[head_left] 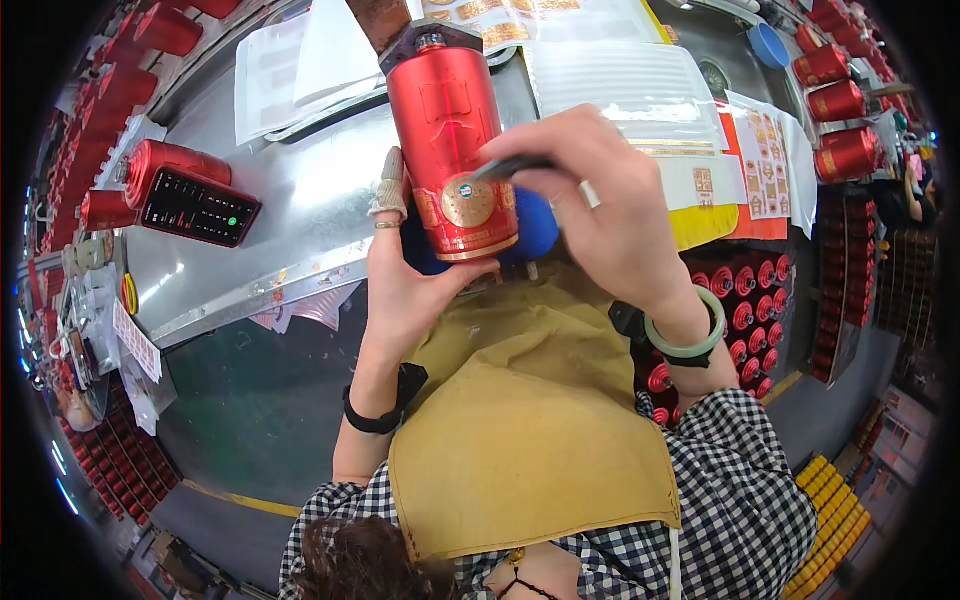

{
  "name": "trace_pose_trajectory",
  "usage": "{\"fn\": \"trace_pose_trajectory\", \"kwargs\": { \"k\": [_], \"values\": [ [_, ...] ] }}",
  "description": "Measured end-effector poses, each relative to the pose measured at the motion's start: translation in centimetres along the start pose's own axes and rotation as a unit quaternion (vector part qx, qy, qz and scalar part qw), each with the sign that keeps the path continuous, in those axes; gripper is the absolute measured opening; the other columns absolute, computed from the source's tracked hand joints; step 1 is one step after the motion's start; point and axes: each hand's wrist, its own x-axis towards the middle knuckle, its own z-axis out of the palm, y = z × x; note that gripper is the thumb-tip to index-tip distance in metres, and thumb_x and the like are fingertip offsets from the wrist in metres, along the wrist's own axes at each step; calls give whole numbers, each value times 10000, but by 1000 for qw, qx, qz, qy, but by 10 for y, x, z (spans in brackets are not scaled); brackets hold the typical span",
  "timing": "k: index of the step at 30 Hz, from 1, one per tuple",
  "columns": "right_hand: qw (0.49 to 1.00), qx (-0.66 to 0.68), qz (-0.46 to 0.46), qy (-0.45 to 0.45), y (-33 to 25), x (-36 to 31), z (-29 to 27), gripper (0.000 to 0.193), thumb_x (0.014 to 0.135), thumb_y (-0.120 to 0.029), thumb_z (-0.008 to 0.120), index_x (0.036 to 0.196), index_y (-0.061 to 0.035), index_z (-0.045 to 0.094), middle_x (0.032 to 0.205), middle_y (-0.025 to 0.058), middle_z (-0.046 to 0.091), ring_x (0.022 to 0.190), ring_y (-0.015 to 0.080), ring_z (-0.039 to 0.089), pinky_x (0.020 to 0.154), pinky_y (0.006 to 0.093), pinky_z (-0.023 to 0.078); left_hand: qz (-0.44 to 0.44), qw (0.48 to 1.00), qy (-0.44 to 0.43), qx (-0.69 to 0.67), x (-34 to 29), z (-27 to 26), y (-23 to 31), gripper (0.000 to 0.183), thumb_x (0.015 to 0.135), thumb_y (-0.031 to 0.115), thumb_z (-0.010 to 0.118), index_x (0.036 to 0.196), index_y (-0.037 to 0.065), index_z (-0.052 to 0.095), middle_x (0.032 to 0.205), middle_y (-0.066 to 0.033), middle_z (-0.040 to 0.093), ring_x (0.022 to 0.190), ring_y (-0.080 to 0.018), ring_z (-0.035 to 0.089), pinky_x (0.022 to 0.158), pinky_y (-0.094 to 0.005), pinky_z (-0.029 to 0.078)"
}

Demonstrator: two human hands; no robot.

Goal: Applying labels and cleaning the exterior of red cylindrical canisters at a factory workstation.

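Observation:
A shiny red bottle point(437, 105) lies in front of me with its neck away from me, by a dark metal holder point(400, 40). My left hand point(405, 285) grips its near end, thumb across the base and a covered fingertip along its left side. A round gold decoration point(465, 205) with a small green spot sits on the bottle's upper face. My right hand point(620, 200) pinches a thin dark tool point(510, 165), its tip at the decoration's upper edge. Blue rounded supports point(535, 225) show beneath the bottle. The tool's exact kind is unclear.
A phone point(202, 207) leans on red bottles at the left of the metal table point(300, 180). Clear sheets point(630, 95) and gold sticker sheets point(770, 160) lie right. Racked red bottles point(745, 310) stand low right; a blue cup point(768, 45) is at the back.

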Motion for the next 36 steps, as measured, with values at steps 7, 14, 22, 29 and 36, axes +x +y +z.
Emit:
{"fn": "trace_pose_trajectory", "kwargs": {
  "k": [7,14,22,29,36],
  "values": [
    [926,-287,-245,-6,-4,40,1,239,815,-59,696,1052,-64,728,894,65,693,955,258,656,856,398,532,78,975,81,193,2,6,-1,1229,648,151,1013,1629,-19,291,1517,-205,503,1360,-312,537,1152,-415,434],
    [999,-19,-29,30,9,15,-9,241,908,40,680,1124,-43,748,981,125,762,905,269,719,860,353,567,53,979,43,191,-1,-3,-8,1145,725,163,973,1627,-33,295,1556,-199,494,1414,-290,512,1182,-418,407],
    [995,10,79,62,5,-16,-11,211,986,22,647,1185,17,717,1033,111,766,942,189,733,887,324,572,44,987,26,155,7,-3,-6,1118,713,213,964,1617,-13,346,1477,-209,559,1314,-352,552,1129,-441,420],
    [959,-114,-238,-107,-3,-47,-1,255,753,-108,736,1005,-83,764,1031,36,753,945,214,692,803,353,525,88,972,72,207,1,0,-1,1043,693,173,961,1568,-21,430,1451,-207,571,1310,-342,559,1104,-433,444],
    [980,102,170,-26,-8,-54,0,221,971,-70,694,1189,-46,669,967,50,687,882,171,645,775,311,514,57,983,43,168,0,-6,1,1077,705,140,942,1597,-43,367,1482,-228,553,1347,-344,543,1121,-416,438]
  ]
}}
